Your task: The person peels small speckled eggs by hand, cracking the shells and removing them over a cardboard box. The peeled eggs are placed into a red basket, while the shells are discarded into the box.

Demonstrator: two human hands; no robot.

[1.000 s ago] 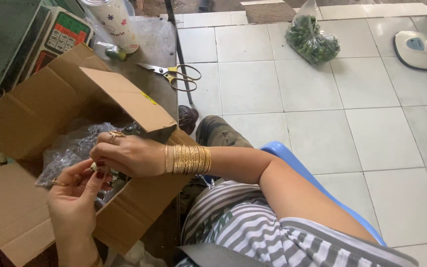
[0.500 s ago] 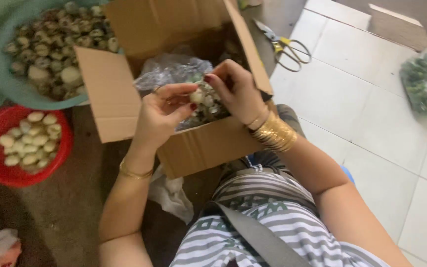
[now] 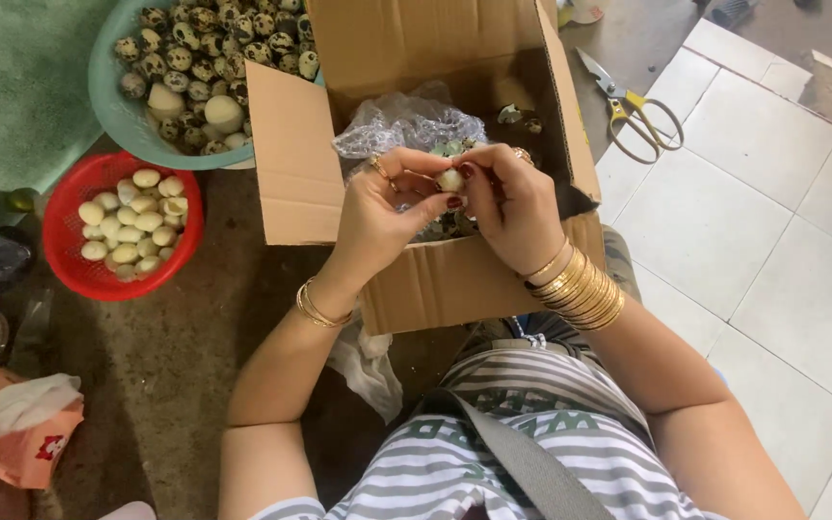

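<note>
Hands peeling one small egg (image 3: 449,180) over the open box (image 3: 454,279) at frame centre.
Left hand (image 3: 377,217) and right hand (image 3: 517,207) both pinch it, so shell drops inside.

Bare forearms lead to the left hand (image 3: 377,217), which wears a gold ring (image 3: 378,169) and thin gold bangles (image 3: 315,308) at the wrist. At three o'clock of it, the right hand (image 3: 512,207) shows dark red nails and a thick stack of gold bangles (image 3: 581,289). A grey-and-white striped top (image 3: 522,453) carries a grey strap (image 3: 522,457) slanting across it.
</note>
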